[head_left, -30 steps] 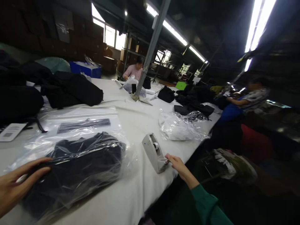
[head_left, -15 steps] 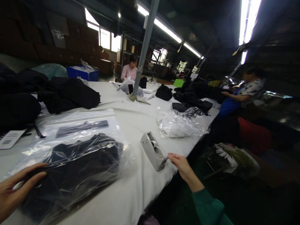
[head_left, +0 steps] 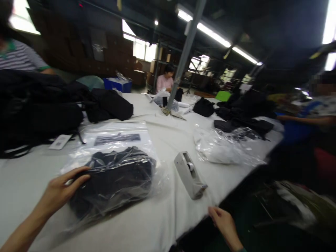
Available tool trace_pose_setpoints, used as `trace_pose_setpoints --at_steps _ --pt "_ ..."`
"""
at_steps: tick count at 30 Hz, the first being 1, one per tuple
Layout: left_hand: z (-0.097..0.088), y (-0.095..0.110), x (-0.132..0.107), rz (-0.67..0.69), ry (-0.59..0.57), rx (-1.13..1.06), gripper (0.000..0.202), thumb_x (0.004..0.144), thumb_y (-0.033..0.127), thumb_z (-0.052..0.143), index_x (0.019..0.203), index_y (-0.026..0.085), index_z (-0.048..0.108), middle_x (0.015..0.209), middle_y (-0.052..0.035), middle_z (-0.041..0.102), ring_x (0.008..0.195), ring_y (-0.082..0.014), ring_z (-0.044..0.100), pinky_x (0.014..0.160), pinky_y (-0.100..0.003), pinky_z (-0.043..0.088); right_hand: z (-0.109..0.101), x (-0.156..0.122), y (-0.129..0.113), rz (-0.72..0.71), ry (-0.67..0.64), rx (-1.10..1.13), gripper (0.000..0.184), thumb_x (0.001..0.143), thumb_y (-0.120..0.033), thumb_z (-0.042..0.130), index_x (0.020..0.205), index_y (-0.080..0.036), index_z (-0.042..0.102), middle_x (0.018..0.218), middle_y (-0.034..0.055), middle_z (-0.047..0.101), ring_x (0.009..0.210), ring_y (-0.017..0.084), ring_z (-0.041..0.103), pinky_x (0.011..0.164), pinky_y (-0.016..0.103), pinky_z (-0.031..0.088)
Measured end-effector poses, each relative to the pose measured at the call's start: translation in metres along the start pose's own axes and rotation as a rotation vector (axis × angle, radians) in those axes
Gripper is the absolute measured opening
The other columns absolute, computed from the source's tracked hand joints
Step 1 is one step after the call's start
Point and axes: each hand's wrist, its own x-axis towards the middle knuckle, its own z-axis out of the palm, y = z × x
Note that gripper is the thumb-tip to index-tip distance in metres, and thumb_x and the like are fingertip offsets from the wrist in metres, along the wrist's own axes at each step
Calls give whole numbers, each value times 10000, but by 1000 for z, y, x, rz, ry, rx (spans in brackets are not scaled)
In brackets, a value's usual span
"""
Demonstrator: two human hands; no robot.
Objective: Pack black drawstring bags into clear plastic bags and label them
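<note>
A clear plastic bag with folded black fabric inside lies on the white-covered table. At its left end my left hand pinches the plastic between thumb and fingers. A printed dark strip shows on the bag's upper part. To the right of the bag stands a grey tape dispenser holding a small roll. My right hand is below and right of the dispenser's cutting end, at the table edge, apart from it. Its fingertips are pressed together; whatever they hold is too small to make out.
Black bags are piled at the left, beside a white tag. Crumpled clear plastic lies beyond the dispenser. A metal post rises from the table. One person sits at the far side; others are at left and right.
My right hand has left the dispenser's cutting end, moving down and toward the table edge. My left hand still grips the bag. The view has swung left, bringing in another person.
</note>
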Motion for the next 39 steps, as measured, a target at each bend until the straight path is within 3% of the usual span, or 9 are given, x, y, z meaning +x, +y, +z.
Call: trace_pose_setpoints --at_steps 4,7,9,13,17,21,25,34,39 --pt "-5 9 7 -24 -97 -157 387 830 538 609 1044 230 705 1068 -32 741 989 -244 684 874 -335 542 -7 31 -23 -239 11 -374 337 587 -608 565 590 -302 705 590 53 709 579 328 685 483 378 519" --pt "-9 15 11 -19 -102 -199 340 856 468 603 1056 211 702 1065 -45 738 982 -231 679 893 -334 525 19 34 -105 -749 -121 -370 270 730 -515 604 760 -277 727 809 70 746 725 291 701 648 366 552" --pt "-12 17 11 -16 -108 -210 313 853 430 616 1057 211 707 1058 -38 740 958 -216 682 885 -312 519 45 12 -179 -1111 -317 -338 227 850 -426 583 806 -243 710 785 73 713 718 234 671 694 330 531" --pt "-16 21 11 -8 -135 -242 288 856 385 615 1067 215 716 1051 -33 743 897 -194 689 824 -270 522 104 -46 -315 -1545 -943 -397 243 980 -286 489 880 -176 682 788 68 646 743 166 595 707 264 466" --pt "-20 22 14 -7 -149 -269 276 863 354 601 1082 230 715 1072 -27 738 919 -190 684 806 -254 516 169 -66 -384 -1743 -1264 -625 184 967 -252 535 896 -162 680 788 39 666 726 140 594 700 234 437" --pt "-21 19 14 2 -154 -297 257 852 328 612 1065 231 720 1069 -26 738 923 -188 683 822 -251 508 227 -61 -402 -1862 -1075 -1060 158 918 -251 577 861 -162 695 771 67 705 680 175 628 627 258 411" --pt "-21 16 16 19 -154 -324 251 850 302 619 1070 226 714 1070 -27 736 957 -190 678 865 -251 486 255 -63 -399 -1901 -888 -1334 196 897 -257 568 838 -137 712 738 112 708 699 240 672 612 290 416" --pt "-18 30 22 -11 -168 -198 291 702 352 772 946 220 683 875 -15 710 846 -226 643 728 -275 446 263 -65 -391 -1933 -791 -1331 250 909 -274 542 823 -104 703 716 142 690 704 275 676 625 327 439" --pt "-12 32 22 -25 -204 -220 189 748 293 733 910 234 655 778 27 684 751 -180 637 654 -240 412 261 -50 -397 -1912 -918 -1261 213 915 -259 566 816 -137 710 737 94 704 668 219 656 603 291 396"
